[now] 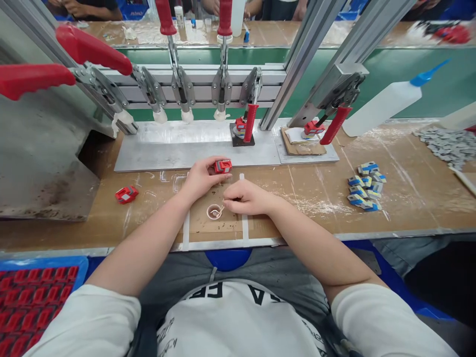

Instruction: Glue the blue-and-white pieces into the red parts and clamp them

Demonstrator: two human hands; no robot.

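Observation:
My left hand [206, 177] is closed around a small red toy car body [223, 166] with grey parts, just in front of the metal base plate [167, 153]. To its right, my right hand [247, 197] pinches a thin pale stick [220, 212]. The stick's tip dips into a small round cup [213, 212] that holds a brownish substance. A second red car body [127, 194] lies on the bench to the left of my left forearm.
Toggle clamps with red handles [225, 17] line the rail behind the plate; two press red pieces [241, 124]. At right are a pile of small grey, blue and yellow parts [366, 186] and a white squeeze bottle [386, 106]. A blue crate [84, 263] of red parts stands lower left.

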